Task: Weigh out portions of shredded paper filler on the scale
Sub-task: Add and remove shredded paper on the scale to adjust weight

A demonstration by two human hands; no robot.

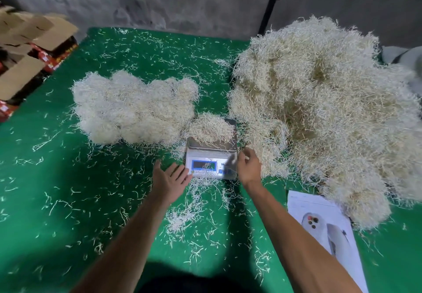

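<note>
A small digital scale (211, 163) with a blue display stands mid-table, its steel pan holding a small heap of shredded paper (211, 128). A huge loose pile of shredded paper filler (319, 110) lies to its right. Rounded clumps of filler (134, 107) sit side by side to its left. My left hand (170, 177) hovers palm-up with straight fingers at the scale's left front corner, holding nothing. My right hand (249, 166) is at the scale's right front corner, fingers loosely curled; whether it pinches any shreds is unclear.
The green table (57, 178) is strewn with stray shreds. Opened cardboard boxes (25, 48) stand off its left edge. A printed paper sheet (324, 224) lies at the front right. A dark pole (268, 12) rises behind the big pile.
</note>
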